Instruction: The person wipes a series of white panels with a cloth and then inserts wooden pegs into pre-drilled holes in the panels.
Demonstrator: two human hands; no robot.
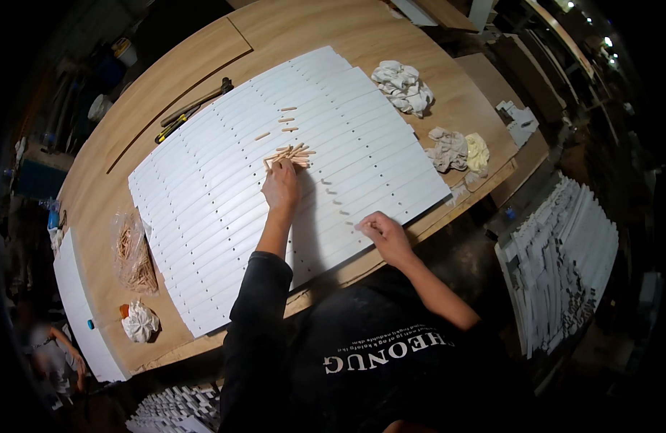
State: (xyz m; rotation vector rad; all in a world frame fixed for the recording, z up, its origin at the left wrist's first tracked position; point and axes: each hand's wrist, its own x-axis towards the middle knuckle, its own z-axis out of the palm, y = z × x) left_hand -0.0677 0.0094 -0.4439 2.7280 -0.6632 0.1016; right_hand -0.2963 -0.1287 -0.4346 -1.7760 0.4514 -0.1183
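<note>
White slats (224, 209) lie side by side, forming a broad panel with rows of small dark holes. My left hand (281, 186) reaches into a pile of wooden dowels (298, 153) in the panel's middle, fingertips drawn together on dowels and partly hidden. Several loose dowels (286, 120) lie just beyond the pile. Close to the near edge, my right hand (385, 237) is closed, thumb and fingers pinching what looks like a small dowel. Between both hands, a slanting row of short pegs (336, 203) stands at the holes, running toward the right fingertips.
The panel rests on a wooden table (282, 22). A hammer (203, 99) and yellow-black tool (175, 127) lie beyond it. At left are a bag of dowels (133, 252) and a white cloth bundle (140, 321); crumpled cloths (403, 86) lie right. Stacked white slats (560, 267) stand off the right side.
</note>
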